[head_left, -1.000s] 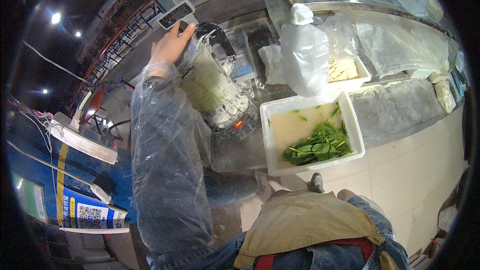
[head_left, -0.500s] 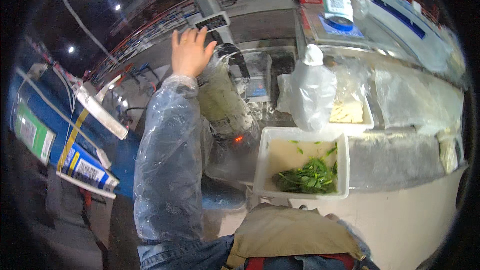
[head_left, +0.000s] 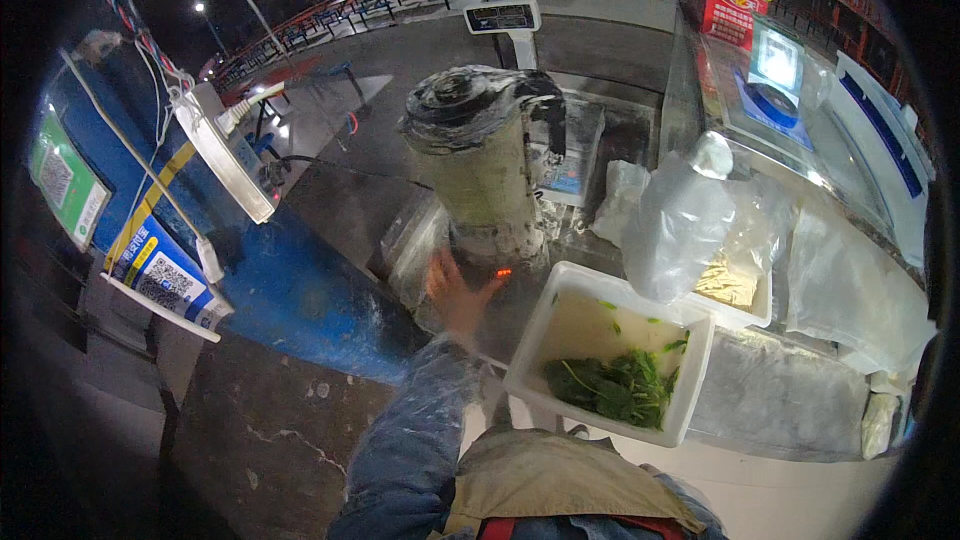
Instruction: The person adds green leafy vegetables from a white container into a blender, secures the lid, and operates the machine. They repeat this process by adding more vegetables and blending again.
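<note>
My left hand (head_left: 460,298), its forearm in a clear plastic sleeve over denim, is low at the front of a blender base (head_left: 508,290) with a small red lit display. The hand is slightly blurred; its thumb stands apart from the fingers and nothing shows in its grip. Above it stands the blender jug (head_left: 468,180), dusty with white powder, with a dark lid (head_left: 455,90) and a dark handle (head_left: 548,115) on its right. To the right, a white tub (head_left: 530,340) holds cloudy liquid and green leaves (head_left: 620,388). My right hand is out of view.
A digital scale display (head_left: 502,17) rises behind the blender. Right of it are a plastic-covered bottle shape (head_left: 680,225), a tub with pale yellow pieces (head_left: 728,283) and a red box (head_left: 727,15). A power strip (head_left: 220,150) hangs on the blue post (head_left: 310,290) at left.
My left hand has come down from beside the top of the jug to the front of the blender base. The view has shifted, so the lid now shows uncovered.
</note>
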Tool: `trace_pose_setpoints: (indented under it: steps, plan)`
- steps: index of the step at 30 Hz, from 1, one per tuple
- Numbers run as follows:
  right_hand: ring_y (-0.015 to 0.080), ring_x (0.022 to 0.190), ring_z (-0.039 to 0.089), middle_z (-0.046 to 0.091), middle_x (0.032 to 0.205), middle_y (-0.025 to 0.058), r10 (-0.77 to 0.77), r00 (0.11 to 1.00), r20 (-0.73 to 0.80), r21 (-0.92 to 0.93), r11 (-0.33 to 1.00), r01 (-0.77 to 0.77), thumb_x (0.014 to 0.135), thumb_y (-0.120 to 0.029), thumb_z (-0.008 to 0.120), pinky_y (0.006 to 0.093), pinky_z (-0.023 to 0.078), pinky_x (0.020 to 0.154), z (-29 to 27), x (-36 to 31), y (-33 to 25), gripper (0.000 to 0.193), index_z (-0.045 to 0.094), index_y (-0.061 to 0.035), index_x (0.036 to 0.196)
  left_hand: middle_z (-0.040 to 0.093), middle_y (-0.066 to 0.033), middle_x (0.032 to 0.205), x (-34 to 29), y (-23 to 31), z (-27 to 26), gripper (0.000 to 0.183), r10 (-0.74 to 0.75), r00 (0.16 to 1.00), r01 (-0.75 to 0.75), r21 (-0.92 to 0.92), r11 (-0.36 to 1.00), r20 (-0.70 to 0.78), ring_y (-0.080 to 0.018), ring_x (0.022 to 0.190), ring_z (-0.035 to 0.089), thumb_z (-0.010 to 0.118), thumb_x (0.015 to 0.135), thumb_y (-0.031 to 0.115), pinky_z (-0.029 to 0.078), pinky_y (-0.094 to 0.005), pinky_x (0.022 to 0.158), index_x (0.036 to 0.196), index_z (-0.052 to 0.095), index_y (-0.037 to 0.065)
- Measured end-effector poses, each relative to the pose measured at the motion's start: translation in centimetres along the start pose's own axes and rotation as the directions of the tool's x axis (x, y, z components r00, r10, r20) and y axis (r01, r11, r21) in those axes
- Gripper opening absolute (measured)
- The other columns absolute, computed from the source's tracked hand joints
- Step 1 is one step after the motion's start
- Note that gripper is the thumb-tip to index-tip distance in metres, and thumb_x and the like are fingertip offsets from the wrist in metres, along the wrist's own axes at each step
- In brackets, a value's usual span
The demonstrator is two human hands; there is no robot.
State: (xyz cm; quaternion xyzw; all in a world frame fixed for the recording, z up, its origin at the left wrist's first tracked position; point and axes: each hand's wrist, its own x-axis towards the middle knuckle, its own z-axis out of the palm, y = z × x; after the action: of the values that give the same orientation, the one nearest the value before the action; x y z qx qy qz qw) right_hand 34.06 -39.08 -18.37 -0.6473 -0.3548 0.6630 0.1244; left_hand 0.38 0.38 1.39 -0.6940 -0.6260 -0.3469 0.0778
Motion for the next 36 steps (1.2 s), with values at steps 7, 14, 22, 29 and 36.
trace_pose_setpoints:
  steps: [7,14,22,29,36]
  plan:
    - [0.0247,0.093,0.056,0.057,0.103,0.0123,0.031,0.999,-0.037,0.388,0.922,-0.015,0.081,-0.027,0.056,0.0328,0.044,0.081,3.6,-1.8,-5.4,0.039,0.051,-0.0001,0.109,0.020,-0.0170,0.144,0.1,0.8,3.2,0.111,-0.137,0.972,0.164,-0.138,0.977,0.191,-0.0360,0.131,0.024,0.078,0.062,0.047,0.020,-0.0529,0.105,0.142,0.012,0.008]
    - [0.0240,0.097,0.054,0.055,0.109,0.0124,0.064,0.992,-0.110,0.623,0.782,0.018,0.084,-0.028,0.055,0.0312,0.043,0.084,7.8,-4.8,-9.6,0.044,0.047,0.0015,0.117,0.025,-0.0164,0.141,-0.2,0.4,3.8,0.107,-0.088,0.994,0.098,-0.185,0.978,0.064,-0.0357,0.127,0.029,0.081,0.059,0.042,0.023,-0.0551,0.102,0.139,0.019,0.008]
    - [0.0221,0.099,0.053,0.054,0.114,0.0123,0.038,0.982,-0.184,0.780,0.613,0.122,0.088,-0.024,0.052,0.0285,0.043,0.087,9.9,-5.0,-18.5,0.045,0.044,0.0030,0.123,0.027,-0.0240,0.136,0.4,-0.4,-1.4,0.099,0.004,0.994,-0.070,-0.610,0.789,-0.109,-0.0414,0.125,0.028,0.080,0.063,0.025,0.026,-0.0513,0.100,0.139,0.022,0.001]
    - [0.0107,0.077,0.052,0.061,0.085,0.0025,-0.613,0.574,-0.543,-0.084,0.720,0.689,0.088,-0.014,0.055,0.0260,0.045,0.065,1.4,-0.2,-40.2,0.028,0.052,-0.0081,0.116,0.034,-0.0176,0.134,8.2,6.7,-13.2,0.070,0.308,0.912,-0.398,-0.771,0.498,-0.272,-0.0342,0.122,0.035,0.069,0.076,0.012,0.033,-0.0425,0.099,0.134,0.031,0.000]
    - [0.0233,0.111,0.046,0.043,0.127,0.0159,-0.752,0.104,-0.650,-0.119,0.237,0.964,0.076,-0.004,0.065,0.0326,0.042,0.092,-8.5,2.9,-59.9,0.074,0.026,-0.0030,0.138,0.040,-0.0186,0.130,19.7,16.4,-15.8,0.071,0.678,0.712,-0.701,-0.223,0.677,-0.180,-0.0320,0.121,0.039,0.069,0.073,0.020,0.031,-0.0416,0.101,0.133,0.035,0.003]
